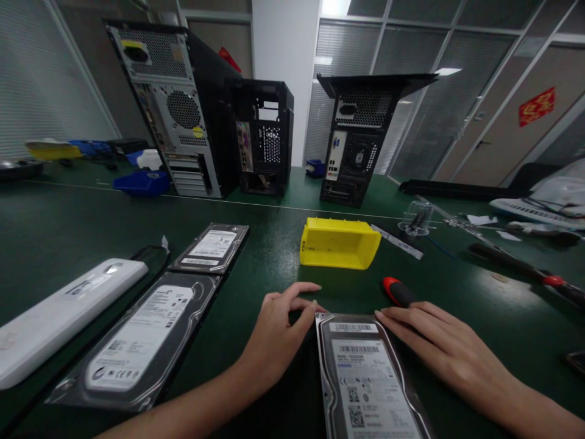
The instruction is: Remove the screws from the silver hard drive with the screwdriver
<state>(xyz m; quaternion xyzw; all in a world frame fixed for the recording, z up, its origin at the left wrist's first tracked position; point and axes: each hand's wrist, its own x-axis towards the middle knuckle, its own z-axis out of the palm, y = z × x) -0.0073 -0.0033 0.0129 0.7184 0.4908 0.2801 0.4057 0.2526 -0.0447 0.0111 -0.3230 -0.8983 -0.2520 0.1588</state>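
Observation:
A hard drive (pixel 365 378) with a white label lies label up in front of me, its near end cut off by the frame's bottom. At its far left corner, the thumb and a lower finger of my left hand (pixel 278 329) close on the edge, while the index finger points forward above. My right hand (pixel 443 344) lies flat, fingers stretched out and together, fingertips touching the far right corner. Just beyond those fingers shows a red and black handle (pixel 398 291); the rest of that tool is hidden by the hand. Further off, a yellow bin (pixel 340 244) faces me with its opening.
On the left lie two more hard drives, a larger one (pixel 146 335) and a smaller one (pixel 212 247), beside a white power strip (pixel 73 311). Computer cases (pixel 183 110) stand at the back. A clear cup (pixel 417 218) and a dark long-handled tool (pixel 516 265) are on the right.

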